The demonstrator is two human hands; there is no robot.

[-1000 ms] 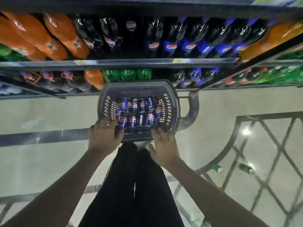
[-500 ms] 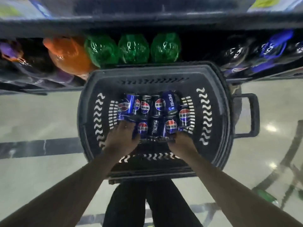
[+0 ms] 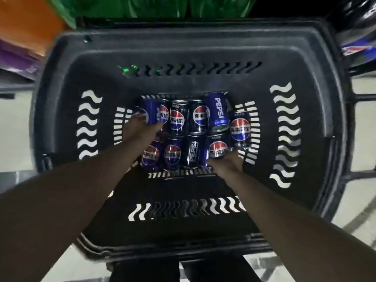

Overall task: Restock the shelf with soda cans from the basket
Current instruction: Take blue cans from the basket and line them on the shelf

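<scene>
Head view looks straight down into the basket (image 3: 61,110); it is dark moulded plastic, rectangular with rounded corners, matte, with a stepped rim; its walls are pierced with rows of wavy slots and its lower walls with straight slits; pale floor (image 3: 14,123) shows through the slots. Its handle (image 3: 364,96), a dark bar, sticks out on the right side.

Cans (image 3: 195,119) lie on their sides on the basket bottom in two rows, packed touching one another; they are smooth glossy metal cylinders, dark blue to black, each with a round red, white and blue emblem; some carry Chinese characters, others the word PEPSI along the body. One brighter blue can (image 3: 218,111) in the far row rests tilted on top of its neighbours.

My left hand (image 3: 140,129) reaches to the far-left end of the far row; its fingers curl round the left can (image 3: 149,112), gripping it. My right hand (image 3: 225,162) sits at the near-right corner of the near row; its fingers wrap the right can (image 3: 217,150) from below, gripping it. Both forearms are bare.

Beyond the far rim stand blurred bottles; green bottles (image 3: 158,6) at the centre, an orange bottle (image 3: 26,23) at the left; detail there is too smeared to read.
</scene>
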